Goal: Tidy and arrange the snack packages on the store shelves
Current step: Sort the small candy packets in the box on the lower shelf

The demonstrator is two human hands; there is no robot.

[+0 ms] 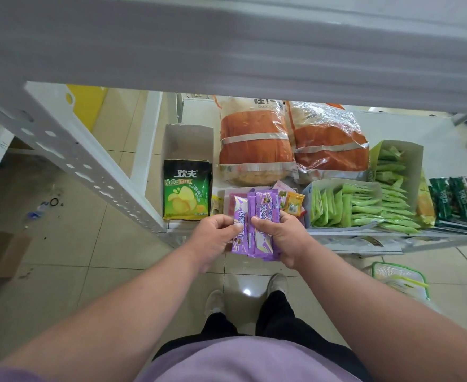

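Both the left hand (218, 226) and the right hand (281, 235) grip a stack of purple snack packets (255, 216) at the front edge of the white shelf (408, 128), above a tiled floor (69, 260). A blurred upper shelf (226, 45) hides the shelf's back, and the dark green packs (458, 201) at the shelf's right end are cut off.

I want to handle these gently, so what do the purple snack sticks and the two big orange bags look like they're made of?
The purple snack sticks, gripped in both the left hand and the right hand, look like glossy printed plastic film with crimped ends. The big orange bags look like clear, crinkly plastic: bright glare and wrinkles show, with contents visible through it.
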